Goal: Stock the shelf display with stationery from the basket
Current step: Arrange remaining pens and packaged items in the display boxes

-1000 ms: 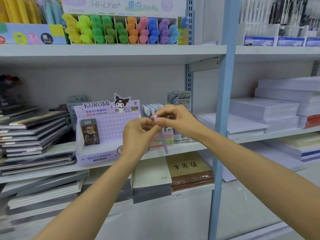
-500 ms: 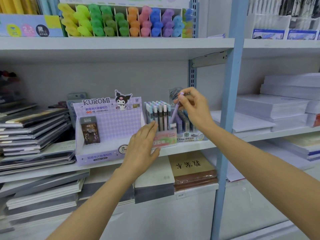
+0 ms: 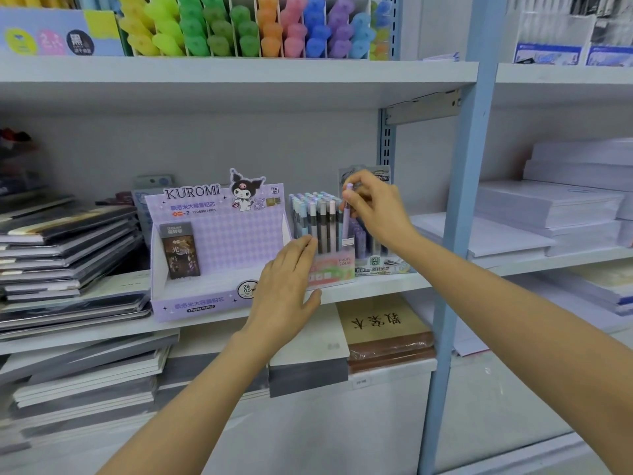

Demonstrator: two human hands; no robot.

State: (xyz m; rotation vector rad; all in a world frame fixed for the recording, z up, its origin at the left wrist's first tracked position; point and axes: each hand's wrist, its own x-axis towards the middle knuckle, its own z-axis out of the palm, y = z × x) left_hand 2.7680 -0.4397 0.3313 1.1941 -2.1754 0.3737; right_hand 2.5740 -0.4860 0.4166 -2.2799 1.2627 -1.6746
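Observation:
My right hand (image 3: 375, 209) pinches a lilac pen (image 3: 347, 216) by its top and holds it upright, its lower end down in the right side of the pen display box (image 3: 334, 269). That box stands on the middle shelf and holds several upright pens with pastel caps. With straight fingers my left hand (image 3: 287, 284) rests flat against the left front of the box. No basket is in view.
A purple Kuromi lead display (image 3: 212, 248) stands left of the pen box, a clear lead display (image 3: 380, 265) to its right. Notebook stacks (image 3: 65, 255) fill the left. Highlighters (image 3: 253, 29) sit on the top shelf. A blue upright (image 3: 455, 234) divides off paper reams (image 3: 548, 214).
Both hands held the lilac pen together in front of the shelf. Then the right hand carried it up and lowered it into the pen box, while the left hand moved to the box front.

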